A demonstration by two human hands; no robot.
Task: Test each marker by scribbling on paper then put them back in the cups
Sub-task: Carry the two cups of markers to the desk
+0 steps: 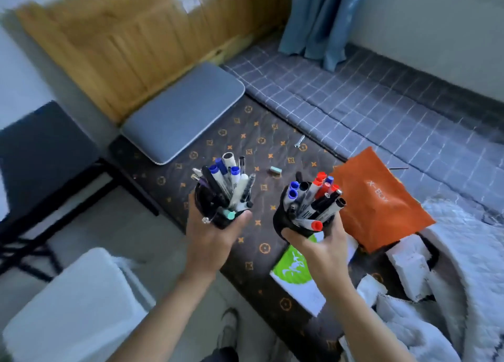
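Both forearms reach forward over the edge of the bed, with the hands level and side by side. The left hand curls round a black cup packed with blue-capped and white markers, its thumb lying on the cup's right side. The right hand grips a second black cup from below. This cup is tipped to the right, and its red, blue and black markers fan out in front of an orange pouch. Both cups are held in the air, apart from each other.

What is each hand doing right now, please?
Left hand: closed around a black cup full of markers.
Right hand: closed around a second black cup of markers, tilted toward the right.
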